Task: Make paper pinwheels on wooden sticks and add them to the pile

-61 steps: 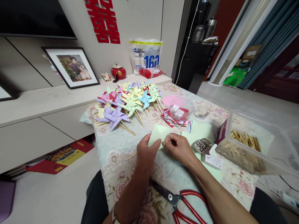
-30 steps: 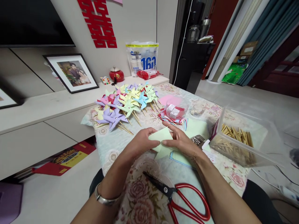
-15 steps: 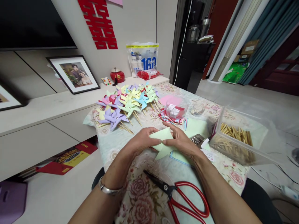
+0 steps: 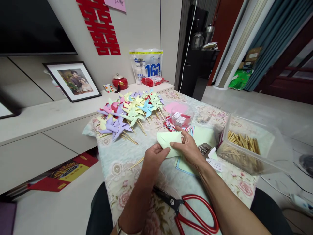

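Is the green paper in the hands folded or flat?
Folded. The green paper shows a straight crease along its top edge, and the left hand and right hand pinch its layers together above the table.

table (image 4: 117, 169), floral cloth | pinwheels (image 4: 129, 111) | scissors (image 4: 193, 212) | stick tub (image 4: 246, 147) | paper sheets (image 4: 205, 134)

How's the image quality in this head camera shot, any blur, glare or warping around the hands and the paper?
Head view: even indoor light, soft shadows. The left hand, right hand and green paper are sharp, no motion blur. Wide-angle warping bends the door frames and clear plastic box near the edges; slight glare on that box.
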Demonstrator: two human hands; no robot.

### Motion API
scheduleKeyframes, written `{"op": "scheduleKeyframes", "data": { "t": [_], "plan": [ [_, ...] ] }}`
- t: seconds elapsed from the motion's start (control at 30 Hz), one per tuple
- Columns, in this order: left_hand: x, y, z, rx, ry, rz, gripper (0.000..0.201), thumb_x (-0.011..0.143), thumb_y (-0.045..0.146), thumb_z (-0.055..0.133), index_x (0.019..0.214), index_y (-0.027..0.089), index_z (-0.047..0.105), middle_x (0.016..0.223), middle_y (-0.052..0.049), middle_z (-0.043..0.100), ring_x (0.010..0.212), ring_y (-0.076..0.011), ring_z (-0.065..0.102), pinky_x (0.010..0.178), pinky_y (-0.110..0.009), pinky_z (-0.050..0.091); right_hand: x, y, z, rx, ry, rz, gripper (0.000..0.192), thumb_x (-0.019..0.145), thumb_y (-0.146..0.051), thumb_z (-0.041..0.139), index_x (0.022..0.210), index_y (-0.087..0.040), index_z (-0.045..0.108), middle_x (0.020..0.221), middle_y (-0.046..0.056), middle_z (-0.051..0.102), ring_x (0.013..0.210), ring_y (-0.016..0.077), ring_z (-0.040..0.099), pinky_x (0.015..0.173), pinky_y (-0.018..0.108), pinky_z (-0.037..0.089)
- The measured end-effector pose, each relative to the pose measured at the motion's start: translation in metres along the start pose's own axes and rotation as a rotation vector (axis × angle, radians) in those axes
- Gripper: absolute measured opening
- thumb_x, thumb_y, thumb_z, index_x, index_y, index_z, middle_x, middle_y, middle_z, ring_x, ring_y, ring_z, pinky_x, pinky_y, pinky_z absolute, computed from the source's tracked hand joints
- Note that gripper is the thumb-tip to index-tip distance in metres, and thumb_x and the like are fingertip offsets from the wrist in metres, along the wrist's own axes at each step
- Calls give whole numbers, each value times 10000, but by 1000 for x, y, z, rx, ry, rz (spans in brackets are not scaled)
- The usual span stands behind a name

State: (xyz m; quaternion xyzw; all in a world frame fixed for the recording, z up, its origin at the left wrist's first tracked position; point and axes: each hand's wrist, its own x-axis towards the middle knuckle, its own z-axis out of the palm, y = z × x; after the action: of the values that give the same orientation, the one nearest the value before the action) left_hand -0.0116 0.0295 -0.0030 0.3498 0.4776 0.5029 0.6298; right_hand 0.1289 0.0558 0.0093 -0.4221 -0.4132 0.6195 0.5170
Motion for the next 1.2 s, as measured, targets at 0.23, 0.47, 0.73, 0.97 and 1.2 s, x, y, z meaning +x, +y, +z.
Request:
{"op": "scheduleKeyframes", "data": {
  "t": [0.23, 0.47, 0.73, 0.97, 1.2],
  "plan": [
    [3, -9, 3, -101, 69, 51, 411, 624, 257, 822, 1003, 126, 733, 826, -54, 786, 765, -209, 720, 787, -317, 544, -1, 4, 4, -23, -12, -2, 948, 624, -188, 796, 1473, -176, 375, 1085, 66, 740, 795, 183, 678, 692, 277, 509],
    [3, -13, -3, -99, 96, 49, 381, 637, 242, 813, 985, 107, 738, 790, -53, 785, 690, -192, 710, 711, -293, 548, -2, 8, 6, -32, -41, 14, 896, 630, -215, 807, 1440, -193, 425, 1157, 91, 717, 789, 197, 677, 662, 295, 516],
    [2, -6, -17, -218, 106, 1, 430, 609, 266, 838, 988, 94, 726, 804, -69, 781, 722, -222, 717, 746, -331, 553, 4, 10, -5, -202, -6, -126, 718, 646, -247, 821, 1314, -194, 562, 907, 13, 643, 801, 166, 611, 759, 324, 488],
    [2, -1, -23, -218, 87, -7, 405, 628, 308, 810, 976, 125, 713, 822, -58, 763, 735, -204, 691, 680, -284, 518, 2, 10, -9, -578, -62, -515, 194, 807, -219, 743, 997, -257, 749, 889, 20, 617, 839, 180, 565, 759, 323, 450],
    [7, -5, -30, -164, 131, -21, 349, 633, 325, 786, 915, 145, 687, 708, -2, 694, 571, -121, 562, 538, -225, 415, -3, 1, -10, -735, -348, -602, 141, 917, -274, 649, 987, -268, 771, 836, 38, 608, 798, 187, 579, 712, 327, 456]
  ]
}}
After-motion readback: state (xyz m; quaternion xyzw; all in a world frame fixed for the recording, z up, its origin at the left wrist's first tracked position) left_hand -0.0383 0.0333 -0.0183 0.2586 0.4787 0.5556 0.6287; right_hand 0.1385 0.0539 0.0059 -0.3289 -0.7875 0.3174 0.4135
